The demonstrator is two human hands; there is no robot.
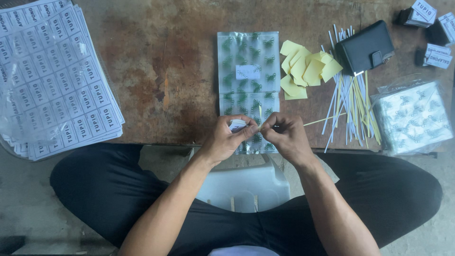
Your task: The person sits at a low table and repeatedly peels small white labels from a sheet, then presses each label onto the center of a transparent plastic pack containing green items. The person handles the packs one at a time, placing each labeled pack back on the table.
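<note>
A single head-worn view looks almost straight down from close above, with the desk point(166, 71) filling the upper half of the frame and the person's crossed legs the lower half.

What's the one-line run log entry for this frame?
left hand: holds small white label | right hand: pinches thin yellow strip | under hands: clear leaf-print bags | table: sticker sheets, black wallet

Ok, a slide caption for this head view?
Both hands, left hand and right hand, peel a small white sticker over clear leaf-printed bags.
</note>
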